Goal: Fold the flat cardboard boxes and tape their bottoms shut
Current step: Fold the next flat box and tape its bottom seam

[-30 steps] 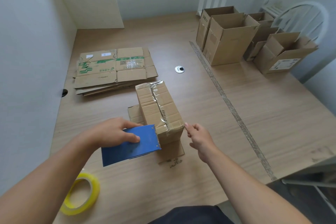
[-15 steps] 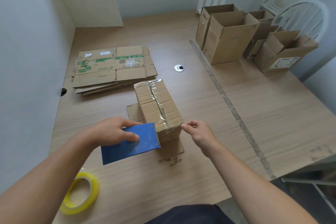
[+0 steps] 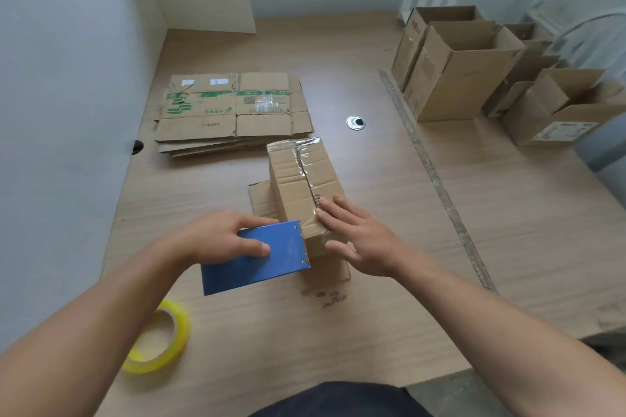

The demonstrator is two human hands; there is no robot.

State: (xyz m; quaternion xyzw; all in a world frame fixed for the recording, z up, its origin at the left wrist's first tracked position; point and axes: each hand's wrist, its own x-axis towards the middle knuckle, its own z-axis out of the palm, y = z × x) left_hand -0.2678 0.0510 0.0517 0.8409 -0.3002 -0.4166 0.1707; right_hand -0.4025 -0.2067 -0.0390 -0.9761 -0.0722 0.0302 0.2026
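Head view: we see one box (image 3: 305, 186) bottom-up on the table (image 3: 372, 332), with its long axis running away from us and clear tape along the seam. The right hand (image 3: 359, 237) lies flat on the box's near end, fingers straight and spread. The left hand (image 3: 220, 237) grips one blue tape dispenser (image 3: 257, 257), and the dispenser's toothed edge touches the box's near-left corner. We judge the right hand nearer for smoothing. We can't tell whether the tape is cut.

Counts:
- One yellow tape roll (image 3: 159, 338), near-left of the box.
- One stack of flat boxes (image 3: 233, 115), far-left of the box.
- At least four folded boxes (image 3: 464, 78), far-right of the box.
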